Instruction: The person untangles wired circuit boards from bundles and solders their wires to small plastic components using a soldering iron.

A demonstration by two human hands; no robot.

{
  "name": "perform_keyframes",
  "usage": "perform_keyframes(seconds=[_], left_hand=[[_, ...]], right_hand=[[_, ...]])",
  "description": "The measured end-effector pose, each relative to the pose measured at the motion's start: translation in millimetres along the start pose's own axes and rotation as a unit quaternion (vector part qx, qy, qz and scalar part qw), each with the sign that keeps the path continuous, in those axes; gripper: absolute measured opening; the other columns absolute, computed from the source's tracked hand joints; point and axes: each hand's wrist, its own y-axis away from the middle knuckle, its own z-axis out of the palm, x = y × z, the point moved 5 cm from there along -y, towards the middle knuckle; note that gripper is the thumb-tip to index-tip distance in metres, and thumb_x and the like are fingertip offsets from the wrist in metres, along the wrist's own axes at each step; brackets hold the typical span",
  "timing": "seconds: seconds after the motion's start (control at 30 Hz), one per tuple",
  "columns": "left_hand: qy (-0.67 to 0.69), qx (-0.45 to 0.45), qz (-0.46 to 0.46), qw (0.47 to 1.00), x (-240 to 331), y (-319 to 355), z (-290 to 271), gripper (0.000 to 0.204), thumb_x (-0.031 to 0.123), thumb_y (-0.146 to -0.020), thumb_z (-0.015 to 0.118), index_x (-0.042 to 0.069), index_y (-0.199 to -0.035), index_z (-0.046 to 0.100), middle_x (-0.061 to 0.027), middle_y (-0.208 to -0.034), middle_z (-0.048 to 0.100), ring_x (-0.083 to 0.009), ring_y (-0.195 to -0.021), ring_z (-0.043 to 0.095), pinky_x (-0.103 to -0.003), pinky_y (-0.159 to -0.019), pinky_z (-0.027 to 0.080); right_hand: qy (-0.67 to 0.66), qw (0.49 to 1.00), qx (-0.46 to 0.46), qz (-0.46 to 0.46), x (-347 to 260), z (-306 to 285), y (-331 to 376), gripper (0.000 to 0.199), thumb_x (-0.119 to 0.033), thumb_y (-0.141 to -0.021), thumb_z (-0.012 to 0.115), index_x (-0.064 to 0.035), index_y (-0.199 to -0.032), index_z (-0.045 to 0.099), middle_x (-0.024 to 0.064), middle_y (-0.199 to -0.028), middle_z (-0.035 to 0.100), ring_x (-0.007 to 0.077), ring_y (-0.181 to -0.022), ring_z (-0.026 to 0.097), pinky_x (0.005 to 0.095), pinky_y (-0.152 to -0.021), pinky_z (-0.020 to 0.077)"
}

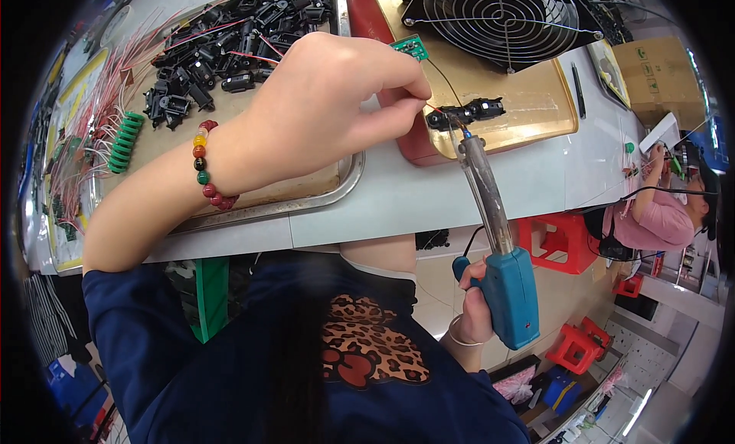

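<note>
Right hand (476, 306) gripping soldering gun (498, 245), tip seemingly on black connector (465, 112).

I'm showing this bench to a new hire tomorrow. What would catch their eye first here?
Probably the blue soldering gun in the right hand, low centre, its tip at a small black part on the wooden board. The left hand pinches a red wire there. Upper left sits a metal tray of black parts.
</note>
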Motion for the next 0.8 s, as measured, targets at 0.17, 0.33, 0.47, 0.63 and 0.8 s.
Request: perform_keyframes(seconds=[0.17, 0.33, 0.47, 0.63, 0.8], left_hand=[[-0.003, -0.001, 0.002, 1.0, 1, 0, 1, 0.011, 0.006, -0.073, 0.068, 0.005, -0.084, 0.068, -0.0044, -0.072, 0.066, -0.0121, -0.051, 0.055, -0.023, -0.042, 0.039], [-0.006, 0.003, 0.008, 1.0, 2, 0, 2, 0.011, 0.006, -0.073, 0.068, 0.005, -0.083, 0.068, -0.0054, -0.073, 0.067, -0.0139, -0.055, 0.059, -0.023, -0.044, 0.042], [-0.01, 0.002, 0.011, 1.0, 2, -1, 3, 0.011, 0.006, -0.073, 0.068, 0.004, -0.084, 0.068, -0.0059, -0.074, 0.067, -0.0147, -0.058, 0.061, -0.024, -0.045, 0.044], [-0.025, -0.008, 0.012, 1.0, 2, -1, 5, 0.01, 0.006, -0.073, 0.068, 0.004, -0.083, 0.068, -0.0065, -0.076, 0.067, -0.0167, -0.062, 0.063, -0.024, -0.048, 0.047], [-0.019, -0.012, 0.007, 1.0, 2, -1, 5, 0.01, 0.005, -0.073, 0.068, 0.004, -0.084, 0.068, -0.0068, -0.076, 0.067, -0.0174, -0.063, 0.064, -0.025, -0.05, 0.048]], right_hand=[[0.009, 1.0, 0.005, 0.01, 7, -6, 6, 0.024, -0.023, -0.072, 0.068, 0.0002, -0.074, 0.062, 0.0049, -0.061, 0.054, 0.0186, -0.055, 0.052, 0.0274, -0.051, 0.0382], [-0.028, 0.997, -0.078, -0.004, 13, -2, 11, 0.046, -0.018, -0.073, 0.061, 0.009, -0.109, 0.052, 0.0147, -0.087, 0.057, 0.0192, -0.059, 0.051, 0.0295, -0.057, 0.0405], [-0.138, 0.985, -0.026, 0.104, 15, -2, 15, 0.048, -0.016, -0.071, 0.061, 0.009, -0.11, 0.05, 0.0189, -0.096, 0.057, 0.0196, -0.058, 0.051, 0.0285, -0.054, 0.0404], [-0.156, 0.982, -0.035, 0.096, 10, 3, 11, 0.05, -0.016, -0.071, 0.06, 0.0088, -0.112, 0.049, 0.0211, -0.1, 0.056, 0.0188, -0.057, 0.051, 0.027, -0.053, 0.0403], [-0.179, 0.979, -0.013, 0.094, 10, 1, 12, 0.048, -0.015, -0.071, 0.058, 0.0089, -0.112, 0.048, 0.0211, -0.101, 0.055, 0.0181, -0.057, 0.052, 0.0274, -0.054, 0.0406]])
